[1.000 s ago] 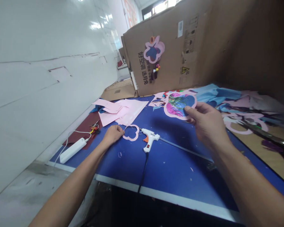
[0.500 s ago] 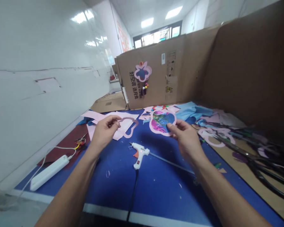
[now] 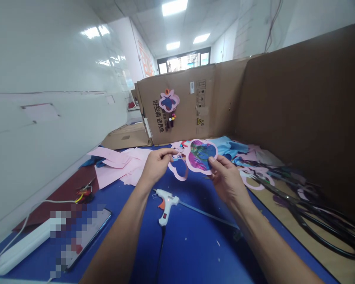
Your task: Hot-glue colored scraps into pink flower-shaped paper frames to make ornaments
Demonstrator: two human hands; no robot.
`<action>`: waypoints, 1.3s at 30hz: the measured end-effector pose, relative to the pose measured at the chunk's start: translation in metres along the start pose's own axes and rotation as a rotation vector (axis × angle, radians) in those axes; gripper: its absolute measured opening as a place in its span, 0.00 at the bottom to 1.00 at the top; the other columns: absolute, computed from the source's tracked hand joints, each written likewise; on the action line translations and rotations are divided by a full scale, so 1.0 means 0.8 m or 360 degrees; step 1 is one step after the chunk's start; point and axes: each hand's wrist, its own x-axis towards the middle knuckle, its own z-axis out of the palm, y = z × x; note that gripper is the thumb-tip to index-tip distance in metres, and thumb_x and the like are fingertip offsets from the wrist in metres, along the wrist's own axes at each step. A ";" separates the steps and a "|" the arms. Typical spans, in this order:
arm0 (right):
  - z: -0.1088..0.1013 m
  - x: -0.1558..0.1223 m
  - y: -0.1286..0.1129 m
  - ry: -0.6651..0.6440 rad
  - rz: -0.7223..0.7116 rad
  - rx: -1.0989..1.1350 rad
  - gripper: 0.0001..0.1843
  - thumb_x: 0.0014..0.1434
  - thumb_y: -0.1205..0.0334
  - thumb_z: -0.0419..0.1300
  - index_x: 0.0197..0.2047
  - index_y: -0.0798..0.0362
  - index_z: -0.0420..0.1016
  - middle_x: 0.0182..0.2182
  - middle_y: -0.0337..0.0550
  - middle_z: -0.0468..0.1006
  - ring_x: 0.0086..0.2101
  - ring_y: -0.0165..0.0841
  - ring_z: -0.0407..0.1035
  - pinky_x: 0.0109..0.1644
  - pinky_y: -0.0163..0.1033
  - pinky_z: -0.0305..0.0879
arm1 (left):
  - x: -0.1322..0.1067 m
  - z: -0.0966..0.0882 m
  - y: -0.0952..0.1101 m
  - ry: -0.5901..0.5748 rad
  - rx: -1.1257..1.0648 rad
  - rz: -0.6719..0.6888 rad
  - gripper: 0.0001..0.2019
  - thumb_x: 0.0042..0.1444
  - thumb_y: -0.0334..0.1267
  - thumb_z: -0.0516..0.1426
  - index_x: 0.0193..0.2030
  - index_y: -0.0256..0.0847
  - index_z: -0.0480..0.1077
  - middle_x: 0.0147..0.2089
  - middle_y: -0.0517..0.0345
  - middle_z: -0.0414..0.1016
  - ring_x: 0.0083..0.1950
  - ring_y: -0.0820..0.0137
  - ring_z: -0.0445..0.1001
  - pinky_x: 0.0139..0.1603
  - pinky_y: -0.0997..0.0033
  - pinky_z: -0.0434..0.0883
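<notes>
My left hand point(image 3: 156, 165) pinches the top of a pink foam flower-shaped frame point(image 3: 180, 180), its open centre showing the blue table. My right hand point(image 3: 225, 181) holds a round flower-shaped piece point(image 3: 201, 156) with a pink rim and a multicoloured pink, green and blue centre. The two pieces are held up close together, and I cannot tell whether they touch. Below the hands, a white hot glue gun point(image 3: 165, 207) lies on its side on the blue table point(image 3: 195, 252), with a thin glue stick or rod point(image 3: 207, 215) beside it.
Large black-handled scissors point(image 3: 307, 209) and foam scraps lie at the right. Pink foam sheets point(image 3: 118, 163) lie at the back left. A white power strip point(image 3: 23, 244) and a blurred phone point(image 3: 79, 236) sit at the front left. Cardboard walls point(image 3: 296, 110) stand behind, with a finished flower point(image 3: 168, 100) attached.
The pink frame has risen off the table in my left hand and now sits close beside the coloured piece. My view has tilted upward, showing more ceiling and the phone.
</notes>
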 end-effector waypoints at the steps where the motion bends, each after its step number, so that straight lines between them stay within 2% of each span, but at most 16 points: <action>1: 0.002 -0.001 -0.001 -0.0027 0.0026 0.0015 0.24 0.46 0.48 0.87 0.38 0.48 0.83 0.29 0.33 0.80 0.26 0.27 0.70 0.30 0.33 0.72 | 0.001 0.005 0.001 -0.0040 -0.0037 -0.0029 0.15 0.58 0.32 0.58 0.43 0.40 0.88 0.32 0.57 0.83 0.36 0.66 0.79 0.42 0.68 0.73; 8: 0.016 -0.008 -0.004 -0.0083 0.0063 -0.0074 0.24 0.45 0.47 0.87 0.38 0.48 0.84 0.31 0.36 0.82 0.29 0.31 0.74 0.33 0.36 0.76 | 0.006 0.019 0.003 -0.0248 -0.0442 -0.0031 0.09 0.47 0.33 0.59 0.30 0.41 0.83 0.31 0.58 0.83 0.35 0.67 0.77 0.42 0.69 0.74; 11: 0.020 -0.008 -0.006 -0.0080 0.0071 -0.0120 0.25 0.42 0.47 0.88 0.37 0.49 0.86 0.33 0.37 0.84 0.29 0.31 0.74 0.32 0.38 0.76 | 0.008 0.018 0.001 -0.0278 -0.0701 -0.0094 0.06 0.49 0.39 0.64 0.28 0.40 0.80 0.31 0.57 0.81 0.33 0.69 0.75 0.38 0.71 0.73; 14: 0.028 -0.008 -0.005 -0.0079 0.0040 -0.0202 0.25 0.42 0.46 0.88 0.38 0.49 0.88 0.33 0.38 0.84 0.29 0.30 0.73 0.31 0.35 0.73 | 0.008 0.017 -0.002 -0.0271 -0.0844 -0.0125 0.18 0.58 0.54 0.68 0.30 0.39 0.80 0.31 0.55 0.81 0.33 0.68 0.76 0.38 0.69 0.74; 16: 0.034 -0.006 -0.004 -0.0106 0.0021 -0.0266 0.26 0.42 0.45 0.88 0.36 0.50 0.87 0.32 0.38 0.83 0.29 0.29 0.72 0.31 0.34 0.72 | 0.008 0.016 -0.006 -0.0250 -0.0781 -0.0114 0.22 0.58 0.59 0.71 0.32 0.39 0.81 0.32 0.55 0.82 0.34 0.66 0.78 0.39 0.68 0.76; 18: 0.038 0.001 -0.008 -0.0187 0.0036 -0.0340 0.27 0.41 0.43 0.88 0.35 0.49 0.86 0.30 0.37 0.82 0.29 0.30 0.73 0.32 0.35 0.73 | 0.010 0.014 -0.010 -0.0162 -0.0679 -0.0092 0.21 0.54 0.57 0.75 0.32 0.39 0.82 0.32 0.56 0.83 0.34 0.66 0.79 0.38 0.68 0.76; 20: 0.037 0.014 -0.018 -0.0291 0.0044 -0.0436 0.28 0.43 0.40 0.87 0.37 0.49 0.86 0.34 0.38 0.84 0.31 0.30 0.75 0.35 0.35 0.75 | 0.014 0.008 -0.013 -0.0038 -0.0678 -0.0083 0.20 0.50 0.54 0.77 0.32 0.38 0.83 0.31 0.57 0.83 0.33 0.68 0.78 0.37 0.69 0.76; 23: 0.028 0.042 -0.037 -0.0144 -0.0054 -0.0434 0.29 0.48 0.37 0.84 0.41 0.48 0.84 0.37 0.41 0.87 0.35 0.32 0.79 0.36 0.34 0.75 | 0.020 -0.005 -0.013 0.0027 -0.0917 -0.0102 0.20 0.47 0.52 0.79 0.34 0.38 0.84 0.34 0.56 0.86 0.35 0.67 0.82 0.44 0.67 0.81; 25: 0.021 0.057 -0.045 -0.0016 -0.0084 -0.0468 0.28 0.44 0.42 0.86 0.41 0.47 0.83 0.37 0.41 0.87 0.37 0.34 0.81 0.36 0.34 0.75 | 0.022 -0.012 -0.009 0.0036 -0.1071 -0.0104 0.21 0.45 0.51 0.80 0.36 0.38 0.85 0.36 0.56 0.88 0.36 0.66 0.84 0.46 0.65 0.83; 26: 0.019 0.062 -0.047 -0.0018 -0.0058 -0.0499 0.28 0.43 0.44 0.86 0.41 0.47 0.83 0.37 0.42 0.88 0.38 0.34 0.82 0.36 0.33 0.75 | 0.022 -0.015 -0.007 0.0022 -0.1116 -0.0107 0.21 0.44 0.51 0.81 0.36 0.38 0.85 0.36 0.55 0.89 0.37 0.66 0.85 0.47 0.65 0.84; 31: 0.029 0.064 -0.035 -0.0360 0.0121 -0.0677 0.26 0.45 0.46 0.85 0.44 0.47 0.88 0.42 0.42 0.89 0.40 0.34 0.81 0.39 0.35 0.76 | 0.016 -0.014 0.001 -0.0116 -0.1197 -0.0149 0.20 0.45 0.48 0.81 0.39 0.37 0.86 0.38 0.53 0.90 0.38 0.64 0.86 0.48 0.64 0.84; 35: 0.048 0.067 -0.023 -0.0628 0.0229 -0.0635 0.21 0.47 0.46 0.85 0.40 0.46 0.89 0.36 0.39 0.88 0.34 0.32 0.77 0.39 0.36 0.76 | 0.013 -0.012 -0.002 -0.0221 -0.1204 -0.0173 0.19 0.47 0.47 0.80 0.42 0.37 0.87 0.40 0.52 0.90 0.39 0.64 0.86 0.48 0.65 0.83; 39: 0.061 0.077 -0.019 -0.0829 0.0331 -0.0577 0.22 0.45 0.46 0.87 0.38 0.46 0.89 0.34 0.39 0.88 0.32 0.33 0.77 0.38 0.38 0.75 | 0.016 -0.016 -0.008 -0.0208 -0.1233 -0.0172 0.20 0.46 0.47 0.80 0.40 0.37 0.87 0.38 0.52 0.89 0.37 0.64 0.86 0.46 0.66 0.82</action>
